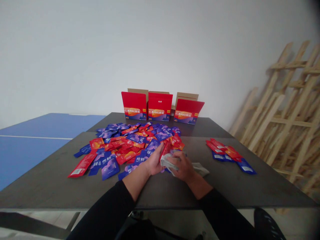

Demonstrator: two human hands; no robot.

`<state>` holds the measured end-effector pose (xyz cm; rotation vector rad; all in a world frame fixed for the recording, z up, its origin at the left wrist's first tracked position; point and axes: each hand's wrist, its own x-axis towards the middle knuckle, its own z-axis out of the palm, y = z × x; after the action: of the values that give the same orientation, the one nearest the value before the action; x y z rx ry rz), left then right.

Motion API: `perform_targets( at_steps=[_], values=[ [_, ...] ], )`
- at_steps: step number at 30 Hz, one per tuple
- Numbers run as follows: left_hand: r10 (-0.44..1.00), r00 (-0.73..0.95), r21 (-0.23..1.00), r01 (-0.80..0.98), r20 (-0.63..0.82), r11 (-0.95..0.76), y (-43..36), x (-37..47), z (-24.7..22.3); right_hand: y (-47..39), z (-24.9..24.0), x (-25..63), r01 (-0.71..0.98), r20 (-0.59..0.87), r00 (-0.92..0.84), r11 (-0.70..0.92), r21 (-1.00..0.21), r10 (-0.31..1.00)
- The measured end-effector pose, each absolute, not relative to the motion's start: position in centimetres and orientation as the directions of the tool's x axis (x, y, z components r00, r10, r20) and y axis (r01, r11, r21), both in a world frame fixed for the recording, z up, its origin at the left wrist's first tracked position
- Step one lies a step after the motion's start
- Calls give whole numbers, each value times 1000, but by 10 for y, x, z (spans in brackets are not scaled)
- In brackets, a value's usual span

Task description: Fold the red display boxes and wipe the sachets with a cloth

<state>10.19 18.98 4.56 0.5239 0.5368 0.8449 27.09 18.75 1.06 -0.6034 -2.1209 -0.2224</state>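
Observation:
Near the middle of the dark table, my left hand [154, 162] holds a red sachet [165, 150] upright, its fingers closed round the lower part. My right hand [182, 166] grips a pale grey cloth [170, 162] and presses it against the sachet's lower end. Part of the cloth trails onto the table to the right, under the right wrist. Just beyond and left of both hands spreads a large heap of red and blue sachets [127, 145]. To the right lies a smaller group of red and blue sachets [225, 153], overlapping one another.
Three red and purple boxes [160, 108] with raised flaps stand at the back of the dark table [75, 196]. A blue table [32, 146] adjoins on the left. Wooden frames [282, 123] lean against the wall at the right.

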Motion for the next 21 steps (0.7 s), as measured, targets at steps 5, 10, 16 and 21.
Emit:
perform_targets(
  at_steps=[5,10,16,21],
  values=[
    [792,538,678,-470,-287,565,183,109,44,182,9,264,503,778,-523,863,-46,347],
    [791,539,756,-377,-291,535,179,112,41,193,12,270,603,851,-216,750,-270,479],
    [730,614,753,-317,-300,576,179,108,41,205,14,274,631,811,70,604,-487,581],
    [688,649,725,-297,-325,621,181,104,40,213,10,279,621,735,187,501,-602,652]
  ],
)
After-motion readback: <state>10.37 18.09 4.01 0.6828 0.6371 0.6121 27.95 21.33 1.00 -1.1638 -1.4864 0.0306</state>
